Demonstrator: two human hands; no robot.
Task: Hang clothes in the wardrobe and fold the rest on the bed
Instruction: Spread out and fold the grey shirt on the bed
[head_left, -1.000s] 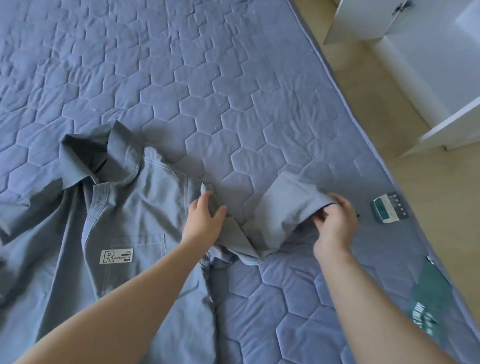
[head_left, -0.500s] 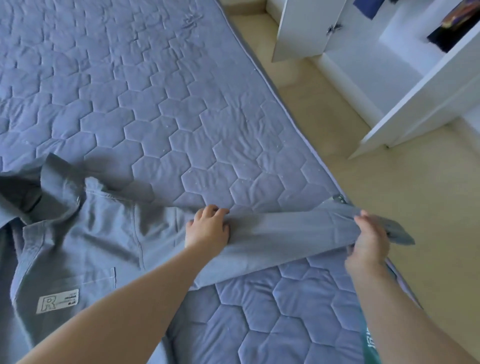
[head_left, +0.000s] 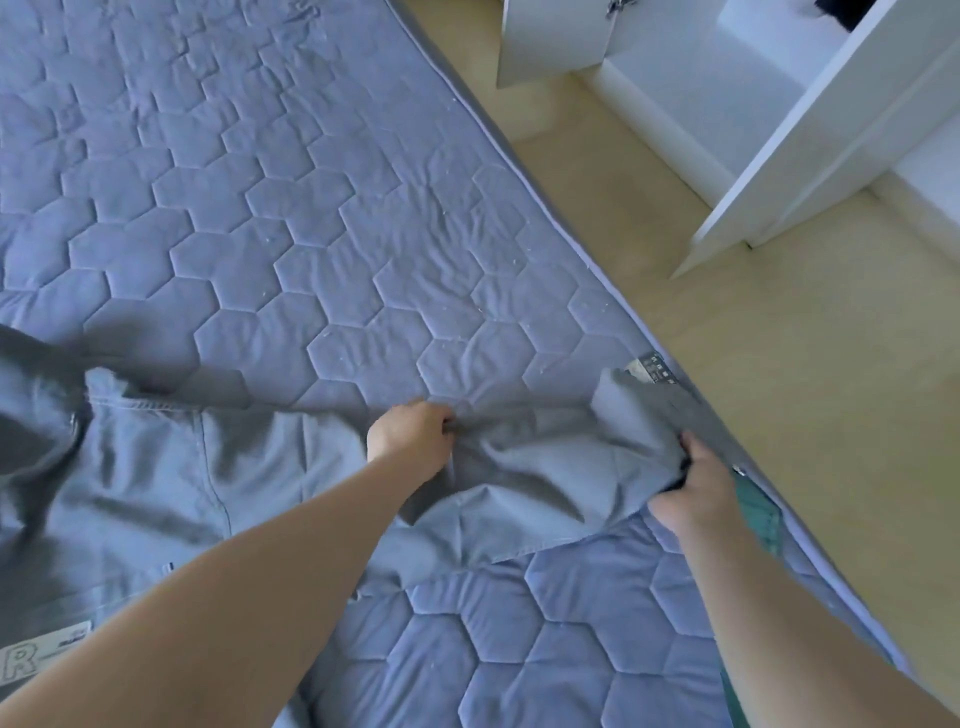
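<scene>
step: folding the grey shirt (head_left: 156, 493) on the bed (head_left: 363, 208), sleeve stage
sleeve (head_left: 545, 467): slack, runs out to the bed's right edge
left hand (head_left: 410, 439): pinching it mid-sleeve
right hand (head_left: 696, 488): gripping the cuff end
next: probably swing the cuff back over the body, with the left hand pinning the crease

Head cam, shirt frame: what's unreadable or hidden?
All head view.
- Shirt: collar side cut off by left edge, blurred.
- Chest label: small print blurred, cut by edge.
- Green item: mostly behind right hand and forearm.
- Left hand fingertips: buried in sleeve folds.
- Wardrobe contents: cut off by top edge.
</scene>
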